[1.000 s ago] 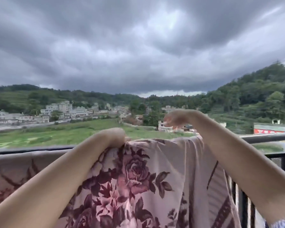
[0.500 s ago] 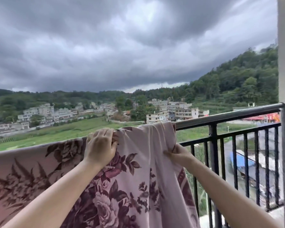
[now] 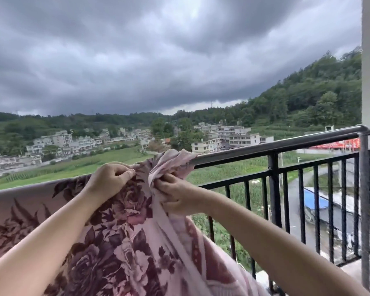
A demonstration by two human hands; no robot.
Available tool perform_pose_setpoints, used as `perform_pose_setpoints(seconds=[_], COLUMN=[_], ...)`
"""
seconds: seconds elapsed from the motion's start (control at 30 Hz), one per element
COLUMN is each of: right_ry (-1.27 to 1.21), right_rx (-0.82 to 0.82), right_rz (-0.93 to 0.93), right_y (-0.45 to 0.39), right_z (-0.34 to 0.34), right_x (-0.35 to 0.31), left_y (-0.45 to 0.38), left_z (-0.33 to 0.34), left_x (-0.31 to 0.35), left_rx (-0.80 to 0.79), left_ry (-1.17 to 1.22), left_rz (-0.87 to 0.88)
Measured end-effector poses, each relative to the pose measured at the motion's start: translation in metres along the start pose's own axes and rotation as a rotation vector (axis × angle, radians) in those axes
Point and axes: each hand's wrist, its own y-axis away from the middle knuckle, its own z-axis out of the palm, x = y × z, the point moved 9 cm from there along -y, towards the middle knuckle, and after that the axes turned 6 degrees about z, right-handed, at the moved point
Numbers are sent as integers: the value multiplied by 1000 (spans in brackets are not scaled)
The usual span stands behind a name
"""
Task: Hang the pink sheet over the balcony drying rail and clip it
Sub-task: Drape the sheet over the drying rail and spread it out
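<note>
Both hands grip pink sheet [image 3: 120, 242] | left hand [image 3: 110, 180] | right hand [image 3: 175, 196] | over rail [image 3: 276, 148]

A pink sheet [image 3: 124, 242] with dark red roses hangs over a metal balcony rail [image 3: 276, 147], its right end bunched on top. The left hand [image 3: 109, 180] grips the fabric near the rail with curled fingers [image 3: 127, 174]; the right hand [image 3: 175, 196] pinches the bunched edge just beside it. Beyond the black bars [image 3: 273, 189] lie green fields, pale village buildings [image 3: 220, 137], a wooded hill and dark storm clouds.
</note>
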Motion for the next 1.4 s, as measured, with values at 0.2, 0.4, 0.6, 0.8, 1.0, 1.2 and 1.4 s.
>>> perform_pose_setpoints(seconds=[0.2,0.4,0.6,0.8,1.0,1.2,1.4], right_ry=[332,389,624,444,-145,-528,-414], right_rx=[312,307,119,400,79,-210,-345], right_rz=[-261,-456,-651,-948,-611,-336,-169], right_y=[-1,-25,-55,-57,-124,-160,-138], right_z=[-26,-47,-46,-54,-114,-156,-215], right_x=[22,27,38,-2,9,62,143], left_y=[36,71,74,71,19,-68,-134], left_z=[40,116,108,36,-29,-29,25], left_x=[1,19,-19,-17,10,44,95], left_rx=[-194,-285,260,518,521,301,197], left_ry=[-1,-89,453,441,-30,-378,-222], left_rz=[-17,-171,-554,-530,-467,-359,-167])
